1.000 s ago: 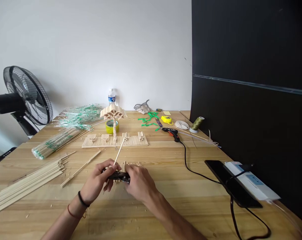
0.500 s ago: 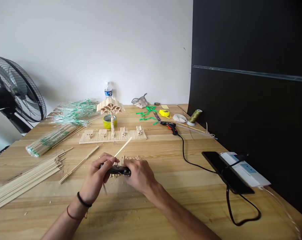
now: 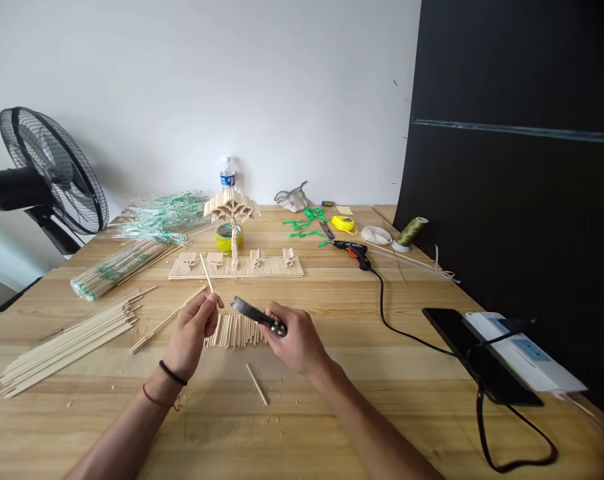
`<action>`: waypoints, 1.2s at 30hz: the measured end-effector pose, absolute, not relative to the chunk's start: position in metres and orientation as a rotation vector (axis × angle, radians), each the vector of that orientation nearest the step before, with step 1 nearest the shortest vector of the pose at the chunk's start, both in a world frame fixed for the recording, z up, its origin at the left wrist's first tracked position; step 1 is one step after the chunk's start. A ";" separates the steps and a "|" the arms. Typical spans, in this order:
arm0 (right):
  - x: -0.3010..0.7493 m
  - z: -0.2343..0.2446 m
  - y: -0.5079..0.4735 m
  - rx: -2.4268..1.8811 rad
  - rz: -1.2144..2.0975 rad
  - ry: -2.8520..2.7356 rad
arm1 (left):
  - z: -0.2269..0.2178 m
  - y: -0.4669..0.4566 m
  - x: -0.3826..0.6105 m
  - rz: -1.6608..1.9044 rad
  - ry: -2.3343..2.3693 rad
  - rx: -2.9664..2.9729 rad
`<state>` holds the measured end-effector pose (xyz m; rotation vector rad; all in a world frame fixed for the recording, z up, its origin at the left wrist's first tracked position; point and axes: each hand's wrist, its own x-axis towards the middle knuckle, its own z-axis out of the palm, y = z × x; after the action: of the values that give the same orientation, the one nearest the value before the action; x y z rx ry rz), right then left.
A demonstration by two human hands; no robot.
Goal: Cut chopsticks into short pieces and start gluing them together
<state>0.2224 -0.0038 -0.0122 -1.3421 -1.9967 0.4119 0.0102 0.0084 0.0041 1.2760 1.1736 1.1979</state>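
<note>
My left hand (image 3: 195,327) is closed in a pinch around a thin wooden stick (image 3: 207,272), which points up and away. In my right hand (image 3: 296,337) is a dark metal pliers-like cutter (image 3: 256,313), its far end toward my left hand but apart from the stick. Below and between the hands lies a row of short cut sticks (image 3: 235,331), partly covered by my hands. A single short stick (image 3: 257,385) rests nearer to me. Behind stands a stick model with a tree-shaped roof (image 3: 232,205) on a slatted base (image 3: 277,267).
Long loose sticks (image 3: 72,347) and a wrapped bundle (image 3: 117,267) lie at left, near a fan (image 3: 57,167). Yellow tape (image 3: 223,241), a tape measure (image 3: 343,224) and thread (image 3: 411,235) stand farther back. A glue gun (image 3: 355,252) trails its cord toward a power strip (image 3: 527,350).
My hands have moved apart, and the cutter has come away from the stick in my left hand. A short stick now lies on the table in front of me. The view has shifted slightly left.
</note>
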 end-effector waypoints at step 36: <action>0.233 -0.017 0.011 -1.259 0.864 -1.193 | -0.024 -0.004 0.024 0.840 1.018 2.504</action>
<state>0.2327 0.0111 -0.0175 -1.2588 -1.1933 0.8641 0.0244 -0.0037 -0.0239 2.5042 1.0177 0.8395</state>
